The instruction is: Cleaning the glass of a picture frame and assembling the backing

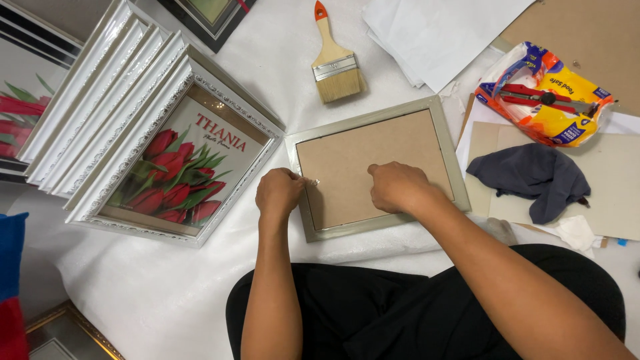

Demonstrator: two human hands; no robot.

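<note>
A silver picture frame (440, 143) lies face down on the white sheet, its brown backing board (373, 150) showing. My left hand (279, 193) rests at the frame's left edge, its fingertips pinching a small metal tab (315, 181) on that edge. My right hand (398, 187) presses down on the backing board, fingers curled, near the frame's lower middle. Both forearms reach in from the bottom of the head view.
A stack of white ornate frames (143, 127) with a red tulip picture lies at the left. A paintbrush (335, 63) lies above the frame. At the right are white paper sheets (433, 33), a grey cloth (533, 177), and a yellow bag (557, 100) with a red tool on it.
</note>
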